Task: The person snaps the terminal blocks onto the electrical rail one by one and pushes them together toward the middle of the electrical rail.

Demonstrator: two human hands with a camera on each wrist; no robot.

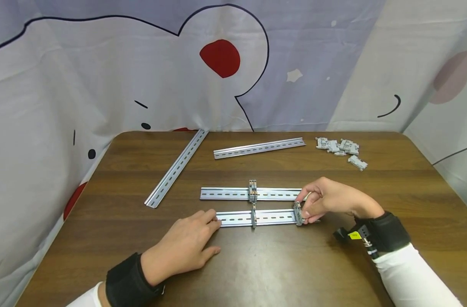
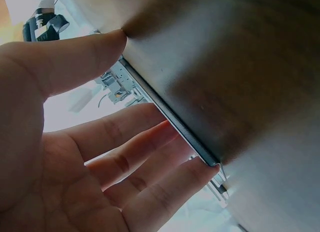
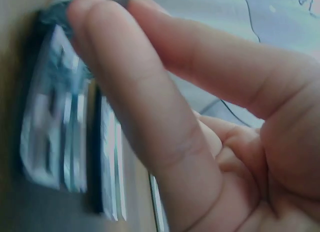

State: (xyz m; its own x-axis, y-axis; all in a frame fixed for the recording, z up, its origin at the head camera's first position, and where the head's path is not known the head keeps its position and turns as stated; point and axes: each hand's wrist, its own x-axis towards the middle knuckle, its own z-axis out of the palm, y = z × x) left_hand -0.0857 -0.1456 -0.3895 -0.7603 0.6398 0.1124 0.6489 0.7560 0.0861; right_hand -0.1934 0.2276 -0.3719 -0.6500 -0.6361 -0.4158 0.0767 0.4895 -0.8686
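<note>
A slotted metal DIN rail (image 1: 275, 217) lies crosswise in front, with a thin grey terminal block (image 1: 253, 216) upright near its middle. My left hand (image 1: 187, 243) rests on that rail's left end; in the left wrist view its extended fingers touch the rail's edge (image 2: 165, 109), thumb apart. Near the right end, my right hand (image 1: 331, 198) pinches another grey terminal block (image 1: 297, 213) between thumb and fingers, at the rail. Whether it is seated there I cannot tell. Fingers cover most of it in the right wrist view.
Just behind lies a parallel DIN rail (image 1: 225, 194) carrying a small group of terminal blocks (image 1: 253, 191). Farther back are a slanted rail (image 1: 175, 169) at left and a shorter-looking rail (image 1: 259, 148). Several loose terminal blocks (image 1: 348, 146) lie at the back right, before a patterned curtain.
</note>
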